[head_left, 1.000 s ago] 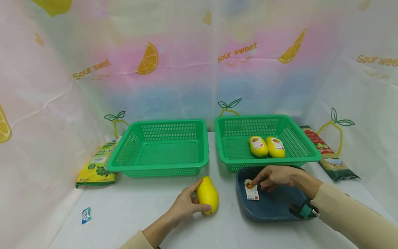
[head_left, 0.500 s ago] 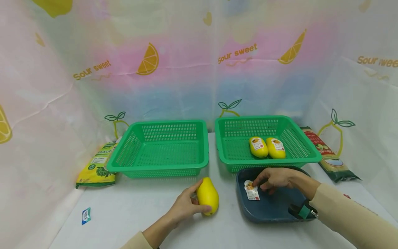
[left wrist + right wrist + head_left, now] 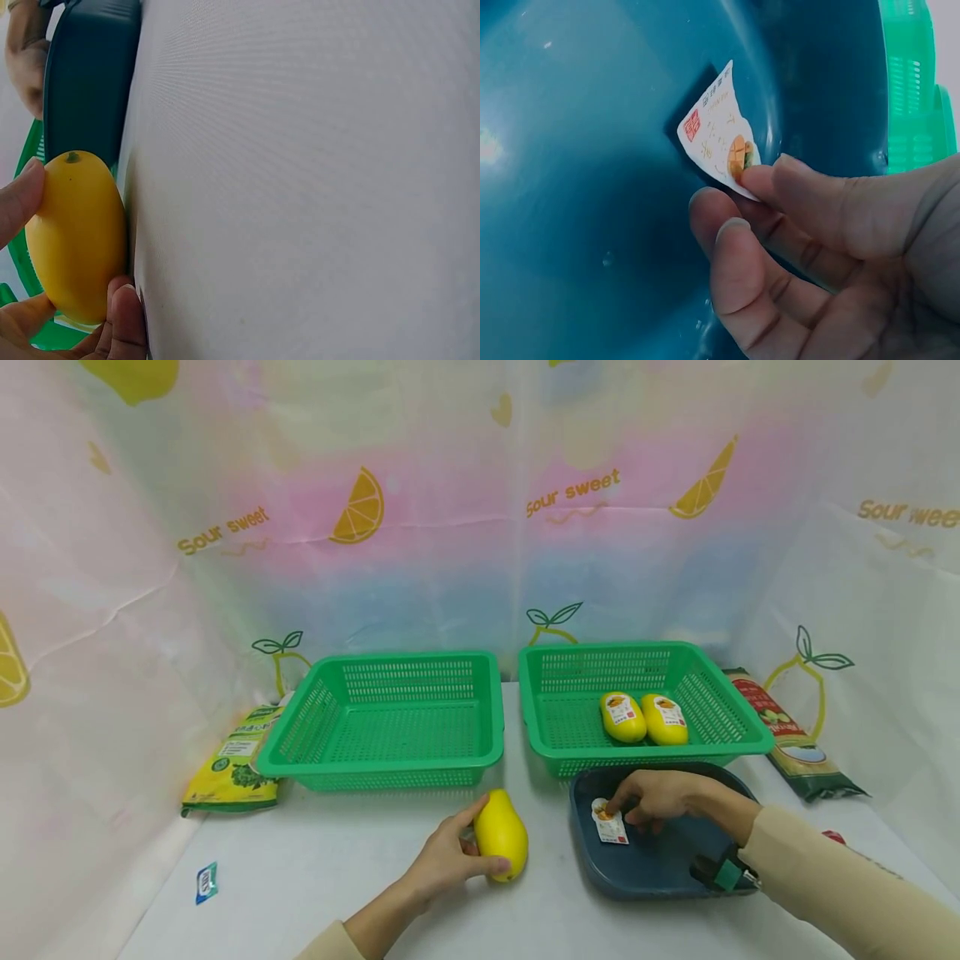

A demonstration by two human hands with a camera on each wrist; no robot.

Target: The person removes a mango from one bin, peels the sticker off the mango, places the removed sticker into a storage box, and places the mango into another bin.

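My left hand (image 3: 453, 852) grips a smooth yellow mango (image 3: 501, 837) near the middle of the table, thumb on its near end and fingers round the far side. In the left wrist view the small stem scar of the mango (image 3: 75, 232) shows. Inside a dark blue basin (image 3: 675, 883) my right hand (image 3: 660, 797) pinches a white sticker label (image 3: 612, 828) by its edge. Close up in the right wrist view, the label (image 3: 718, 127) curves, bears a mango picture and casts a shadow on the basin; thumb and forefinger meet at that picture.
Behind the basin, a green basket (image 3: 555, 714) holds two labelled yellow mangoes (image 3: 643, 720). Another green basket (image 3: 405, 731) stands to its left. A yellow food bag (image 3: 232, 768) lies at the left, a red and green bag (image 3: 795, 739) at the right, and a small sachet (image 3: 206, 882) at the front left.
Both hands stay almost in place. The label has shifted and tilted very slightly with the right fingers; the whole scene sits a little lower in the head view.
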